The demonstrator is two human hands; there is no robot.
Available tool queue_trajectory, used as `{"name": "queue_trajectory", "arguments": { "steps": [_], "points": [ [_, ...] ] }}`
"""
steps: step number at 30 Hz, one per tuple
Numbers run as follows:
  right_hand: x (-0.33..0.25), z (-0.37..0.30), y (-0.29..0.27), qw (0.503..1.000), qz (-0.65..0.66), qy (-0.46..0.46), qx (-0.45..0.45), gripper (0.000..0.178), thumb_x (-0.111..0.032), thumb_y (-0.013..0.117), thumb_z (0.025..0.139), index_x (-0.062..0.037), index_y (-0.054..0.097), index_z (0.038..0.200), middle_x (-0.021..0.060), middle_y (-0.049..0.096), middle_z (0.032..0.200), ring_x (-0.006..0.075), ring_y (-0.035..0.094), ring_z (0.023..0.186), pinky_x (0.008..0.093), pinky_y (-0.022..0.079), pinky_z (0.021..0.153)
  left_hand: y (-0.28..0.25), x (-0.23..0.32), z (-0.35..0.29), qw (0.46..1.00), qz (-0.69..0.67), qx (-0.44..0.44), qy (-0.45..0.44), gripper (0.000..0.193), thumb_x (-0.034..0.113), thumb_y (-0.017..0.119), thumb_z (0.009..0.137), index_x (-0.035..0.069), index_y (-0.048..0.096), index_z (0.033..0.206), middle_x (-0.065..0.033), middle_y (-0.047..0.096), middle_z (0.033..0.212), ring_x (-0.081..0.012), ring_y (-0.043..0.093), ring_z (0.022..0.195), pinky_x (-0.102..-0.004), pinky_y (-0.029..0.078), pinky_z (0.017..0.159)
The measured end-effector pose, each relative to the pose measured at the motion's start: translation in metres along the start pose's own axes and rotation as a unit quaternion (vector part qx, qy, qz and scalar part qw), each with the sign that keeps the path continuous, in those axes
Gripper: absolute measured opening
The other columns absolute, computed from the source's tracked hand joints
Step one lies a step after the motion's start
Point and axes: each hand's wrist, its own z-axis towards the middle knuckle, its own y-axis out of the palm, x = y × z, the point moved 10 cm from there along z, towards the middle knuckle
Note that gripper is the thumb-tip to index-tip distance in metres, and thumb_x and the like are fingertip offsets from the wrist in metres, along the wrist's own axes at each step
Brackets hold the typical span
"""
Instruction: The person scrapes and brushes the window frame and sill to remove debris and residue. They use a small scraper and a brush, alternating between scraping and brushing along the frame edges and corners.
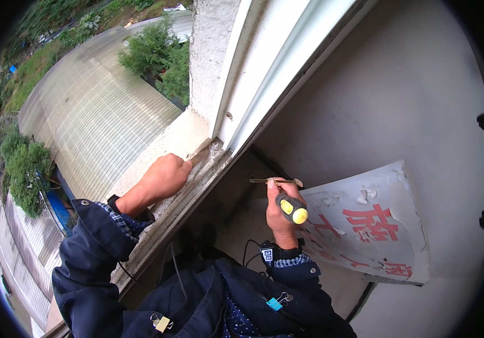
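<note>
My left hand [164,177] rests on the window sill [180,138], fingers closed around a thin flat tool whose tip [201,151] pokes into the corner of the window track [211,160]. My right hand [283,211] hangs inside the room, gripping a scraper with a black and yellow handle [292,208]. Its narrow metal blade [264,181] points left, clear of the frame. Both sleeves are dark blue.
A white window frame post [259,62] rises from the sill. A white board with red characters [377,225] leans against the grey wall at the right. Outside, far below, lie a corrugated roof [95,112] and green bushes [157,50].
</note>
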Motion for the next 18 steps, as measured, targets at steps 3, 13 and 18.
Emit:
{"name": "queue_trajectory", "arguments": {
  "steps": [3, 13, 18],
  "points": [
    [0.001, 0.000, 0.006, 1.000, 0.008, -0.001, -0.009, 0.013, 0.001, 0.076, 0.088, -0.0020, 0.066, 0.096, 0.0099, 0.072, 0.086, 0.0172, 0.062, 0.065, 0.0272, 0.050, 0.061, 0.002, 0.002, 0.003, 1.000, -0.007, -0.006, 0.003, 0.049, 0.031, 0.049, 0.100, -0.014, 0.068, 0.091, -0.0342, 0.066, 0.082, -0.0416, 0.069, 0.081, -0.0475, 0.052, 0.082],
    [-0.001, 0.004, 0.011, 1.000, 0.008, 0.021, -0.008, 0.010, -0.005, 0.075, 0.090, -0.0020, 0.067, 0.095, 0.0098, 0.072, 0.084, 0.0189, 0.065, 0.068, 0.0300, 0.052, 0.066, 0.019, 0.020, 0.028, 0.999, -0.015, -0.028, 0.034, 0.049, 0.031, 0.047, 0.102, -0.012, 0.067, 0.091, -0.0331, 0.066, 0.080, -0.0425, 0.068, 0.078, -0.0488, 0.052, 0.081],
    [0.001, 0.003, 0.013, 0.998, 0.010, 0.063, -0.007, 0.015, -0.016, 0.074, 0.094, -0.0020, 0.071, 0.094, 0.0101, 0.071, 0.080, 0.0216, 0.065, 0.070, 0.0337, 0.052, 0.070, 0.018, 0.020, 0.025, 0.999, -0.034, -0.017, 0.034, 0.049, 0.031, 0.047, 0.102, -0.011, 0.068, 0.088, -0.0273, 0.065, 0.075, -0.0368, 0.065, 0.072, -0.0465, 0.051, 0.077]
  ]
}}
